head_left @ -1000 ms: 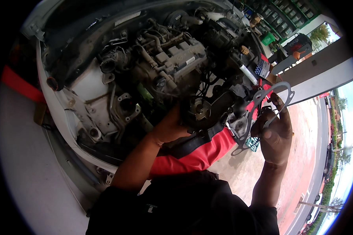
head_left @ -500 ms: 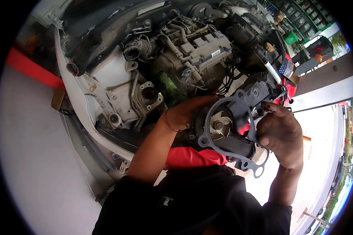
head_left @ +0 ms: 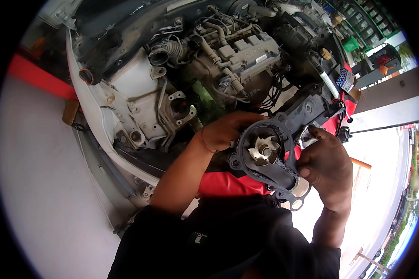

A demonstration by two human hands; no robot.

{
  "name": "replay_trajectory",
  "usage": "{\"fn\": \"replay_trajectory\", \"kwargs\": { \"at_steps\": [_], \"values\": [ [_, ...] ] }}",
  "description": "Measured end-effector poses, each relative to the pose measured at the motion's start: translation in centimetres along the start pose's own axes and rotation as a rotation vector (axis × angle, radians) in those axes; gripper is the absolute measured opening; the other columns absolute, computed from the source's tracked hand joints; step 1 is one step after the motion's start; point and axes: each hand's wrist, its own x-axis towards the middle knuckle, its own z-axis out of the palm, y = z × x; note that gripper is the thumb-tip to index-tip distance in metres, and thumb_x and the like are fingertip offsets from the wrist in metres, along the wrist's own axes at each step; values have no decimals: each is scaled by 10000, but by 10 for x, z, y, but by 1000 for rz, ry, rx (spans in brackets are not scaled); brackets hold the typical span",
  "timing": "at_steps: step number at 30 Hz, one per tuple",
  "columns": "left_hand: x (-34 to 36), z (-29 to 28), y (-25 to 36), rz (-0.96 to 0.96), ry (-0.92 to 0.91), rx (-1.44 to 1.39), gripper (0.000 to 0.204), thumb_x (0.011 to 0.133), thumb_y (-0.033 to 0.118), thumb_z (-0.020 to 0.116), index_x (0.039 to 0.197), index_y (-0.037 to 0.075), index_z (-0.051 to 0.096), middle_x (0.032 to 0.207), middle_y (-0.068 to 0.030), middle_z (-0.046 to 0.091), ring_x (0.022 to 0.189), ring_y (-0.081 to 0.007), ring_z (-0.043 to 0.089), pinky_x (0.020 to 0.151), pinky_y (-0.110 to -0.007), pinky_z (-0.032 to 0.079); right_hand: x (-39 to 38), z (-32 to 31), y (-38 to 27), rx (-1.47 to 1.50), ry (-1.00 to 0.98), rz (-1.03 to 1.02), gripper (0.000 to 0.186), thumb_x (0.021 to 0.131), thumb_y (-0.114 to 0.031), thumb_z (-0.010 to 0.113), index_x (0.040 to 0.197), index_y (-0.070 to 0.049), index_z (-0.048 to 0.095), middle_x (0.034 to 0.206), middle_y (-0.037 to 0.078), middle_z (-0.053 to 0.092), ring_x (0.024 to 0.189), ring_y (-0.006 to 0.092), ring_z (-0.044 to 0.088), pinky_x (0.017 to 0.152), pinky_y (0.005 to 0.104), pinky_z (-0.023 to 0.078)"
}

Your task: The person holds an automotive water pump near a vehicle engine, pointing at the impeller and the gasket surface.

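Person in a dark shirt [head_left: 205, 235] is standing at an open engine bay, both hands working in front of the chest. Left hand [head_left: 221, 132] is curling firmly around the upper left side of a dark pump housing [head_left: 284, 176], keeping it raised, open face toward the head, with a pale vaned wheel [head_left: 265, 151] showing inside. Right hand [head_left: 329, 162] is pinching a flat grey gasket [head_left: 291, 153] at its right side, thumb in front, fingers bent; contact behind is hiding from me. Gasket is sitting over the housing's face, its ring running around the wheel, one eyelet poking out past the lower end; can't tell if it's touching all round. Beneath, a red cover [head_left: 230, 185] is draping over the car's front edge. Farther in, the engine [head_left: 249, 58] is filling the bay, a corrugated hose [head_left: 172, 52] opening to its left, a yellowish cap [head_left: 325, 54] sitting to its right. Way back, upper right, green-framed shelving [head_left: 362, 21] is standing near a green bin [head_left: 351, 45].
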Motion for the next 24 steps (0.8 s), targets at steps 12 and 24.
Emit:
{"fn": "replay_trajectory", "kwargs": {
  "at_steps": [12, 24],
  "values": [
    [3, 1, 3, 30, -25, 57, 741, 800, 43, 791, 1480, -44, 511, 1417, -152, 631, 1271, -204, 621, 1100, -352, 479, 4, -1, 4, -50, 4, 60, 674, 852, 87, 782, 1461, 33, 499, 940, 84, 677, 889, 132, 662, 815, 266, 532],
    [4, 14, 12, -25, 70, 195, 934, 763, 344, 894, 1456, -120, 472, 1345, -197, 663, 1191, -257, 682, 1036, -376, 529, 6, -1, -1, -140, 0, 118, 697, 850, 142, 744, 1485, 28, 481, 987, 74, 677, 917, 134, 669, 849, 275, 536]
  ]
}}
